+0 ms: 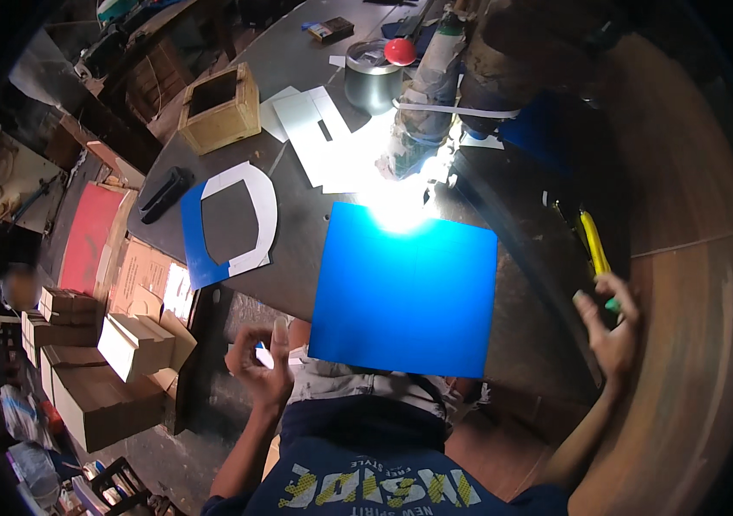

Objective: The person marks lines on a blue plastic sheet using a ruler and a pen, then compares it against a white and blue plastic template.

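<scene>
A square blue sheet lies at the table's near edge in front of me, its top glaring under a bright lamp. My left hand is raised left of the sheet, apart from it, its fingers loosely curled and thumb up. I see nothing held in it; a small white and blue patch shows through the gap. On the right, my right hand has thumb and fingers apart, fingertips at the lower end of a yellow cutter-like tool. A small green thing, partly hidden, shows between those fingers.
A blue-and-white ring-shaped cutout and a black stapler-like tool lie at left. Behind are a wooden box, white card pieces and a metal pot. Cardboard boxes stand lower left; a curved wooden panel borders the right.
</scene>
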Motion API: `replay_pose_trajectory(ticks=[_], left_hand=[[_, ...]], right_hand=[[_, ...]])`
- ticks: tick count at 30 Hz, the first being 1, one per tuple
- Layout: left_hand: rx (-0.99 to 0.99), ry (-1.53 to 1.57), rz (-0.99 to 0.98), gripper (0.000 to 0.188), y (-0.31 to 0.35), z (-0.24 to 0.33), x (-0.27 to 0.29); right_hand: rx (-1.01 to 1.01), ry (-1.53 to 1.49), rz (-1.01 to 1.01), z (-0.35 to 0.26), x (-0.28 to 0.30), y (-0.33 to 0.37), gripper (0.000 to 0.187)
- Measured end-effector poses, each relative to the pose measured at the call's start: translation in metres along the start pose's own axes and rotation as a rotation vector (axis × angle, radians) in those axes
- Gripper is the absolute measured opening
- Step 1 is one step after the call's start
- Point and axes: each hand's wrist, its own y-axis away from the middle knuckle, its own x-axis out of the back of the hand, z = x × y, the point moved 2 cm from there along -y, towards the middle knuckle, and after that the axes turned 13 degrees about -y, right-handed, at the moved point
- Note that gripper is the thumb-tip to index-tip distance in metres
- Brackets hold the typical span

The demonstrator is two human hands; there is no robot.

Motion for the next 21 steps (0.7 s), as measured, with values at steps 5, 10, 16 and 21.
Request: replay_pose_trajectory(ticks=[5, 10, 16, 21], left_hand=[[0.617, 0.136, -0.505, 0.015, 0.020, 0.021, -0.012], [0.626, 0.274, -0.568, 0.017, 0.005, 0.054, -0.019], [0.682, 0.359, -0.634, 0.022, 0.006, 0.057, -0.025], [0.249, -0.154, -0.246, 0.033, -0.011, 0.035, 0.002]], right_hand=[[-0.162, 0.110, -0.005, 0.055, -0.017, 0.048, 0.038], [-0.154, 0.064, -0.032, 0.079, -0.017, 0.044, 0.035], [-0.222, -0.100, -0.010, 0.090, -0.020, 0.049, 0.030], [-0.087, -0.071, 0.172, 0.136, -0.013, 0.044, 0.027]])
